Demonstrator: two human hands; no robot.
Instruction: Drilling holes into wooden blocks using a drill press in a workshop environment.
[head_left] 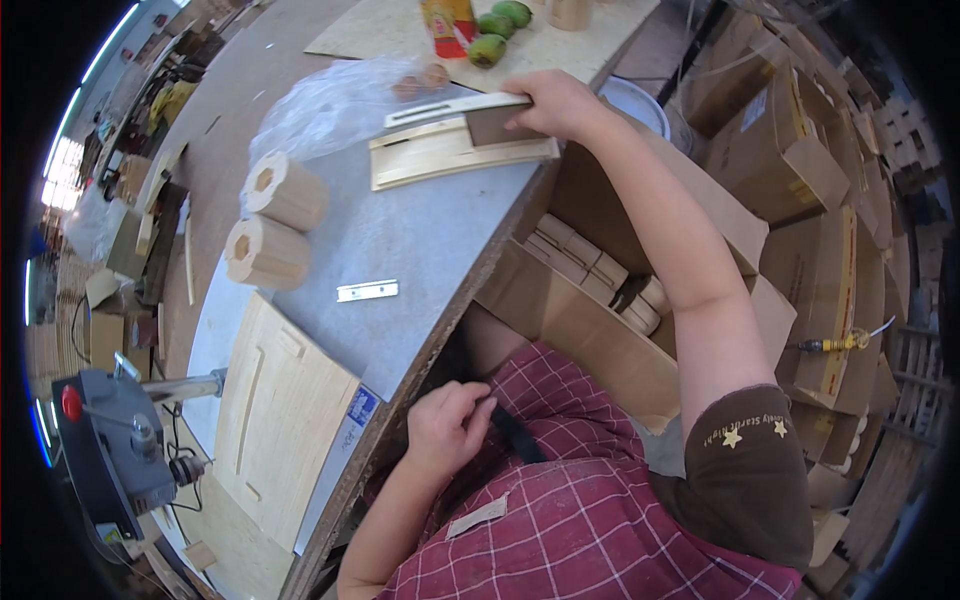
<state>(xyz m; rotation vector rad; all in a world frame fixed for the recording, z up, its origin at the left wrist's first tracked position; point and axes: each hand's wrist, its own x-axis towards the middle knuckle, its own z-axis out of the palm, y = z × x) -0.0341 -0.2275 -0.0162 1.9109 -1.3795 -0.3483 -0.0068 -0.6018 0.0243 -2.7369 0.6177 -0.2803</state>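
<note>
At the far edge of the grey table, my right hand [560, 105] grips the end of a slotted wooden piece [455, 107], which has a pale slotted top and a brown face. It is tilted above a stack of pale wooden boards [430, 160], and whether the two touch is hard to tell. My left hand [448, 425] is held over my lap by the near table edge, its fingers curled in and nothing visible in them. Left of the boards stand two pale wooden cylinders [290, 192] with holes in their ends. A small metal strip [367, 291] lies nearer.
A large slotted wooden panel [280, 420] lies at the near left, beside a drill press [125, 440]. Clear plastic wrap [330, 105] is at the back, with green fruits [488, 50] beyond. Right of the table, an open cardboard box [570, 310] holds wooden pieces; more boxes [770, 150] stand behind.
</note>
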